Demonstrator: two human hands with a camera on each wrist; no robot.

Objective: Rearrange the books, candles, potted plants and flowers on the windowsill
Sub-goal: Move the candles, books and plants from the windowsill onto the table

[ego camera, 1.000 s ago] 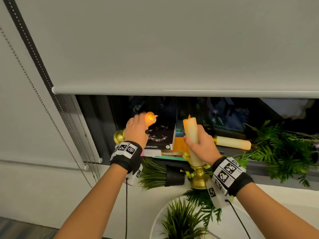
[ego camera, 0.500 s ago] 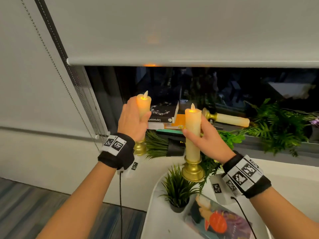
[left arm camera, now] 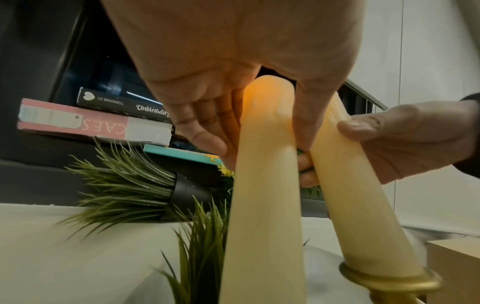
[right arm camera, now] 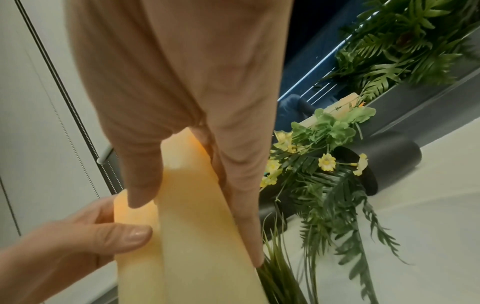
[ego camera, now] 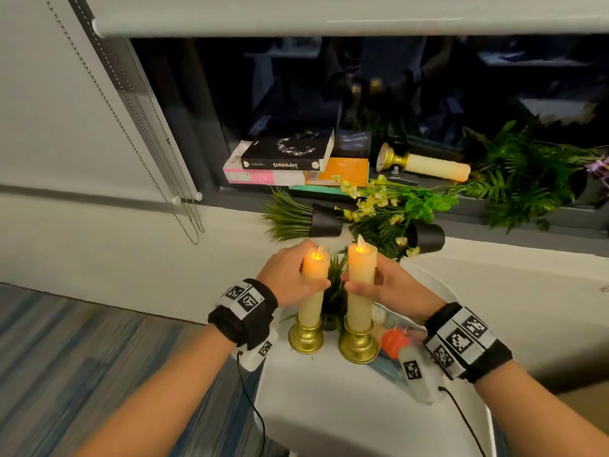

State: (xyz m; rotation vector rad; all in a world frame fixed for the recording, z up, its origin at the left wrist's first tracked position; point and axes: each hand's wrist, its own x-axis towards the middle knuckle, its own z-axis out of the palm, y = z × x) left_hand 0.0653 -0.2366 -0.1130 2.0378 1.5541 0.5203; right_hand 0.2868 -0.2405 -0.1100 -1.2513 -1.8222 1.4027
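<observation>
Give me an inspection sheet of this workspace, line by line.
Surface: white round table below the windowsill.
Job's things: two lit candles upright on the table; third candle lying on the sill; book stack; two tipped potted plants.
Clutter: magazine on the table.
Grippers: left hand and right hand each grip a candle.
Cables: wrist cords; blind chain.
Surroundings: dark window, roller blind.

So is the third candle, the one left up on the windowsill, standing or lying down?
Lying down. The third candle rests on its side on the windowsill, gold base pointing left toward the book stack, wick end toward the ferns.
</observation>
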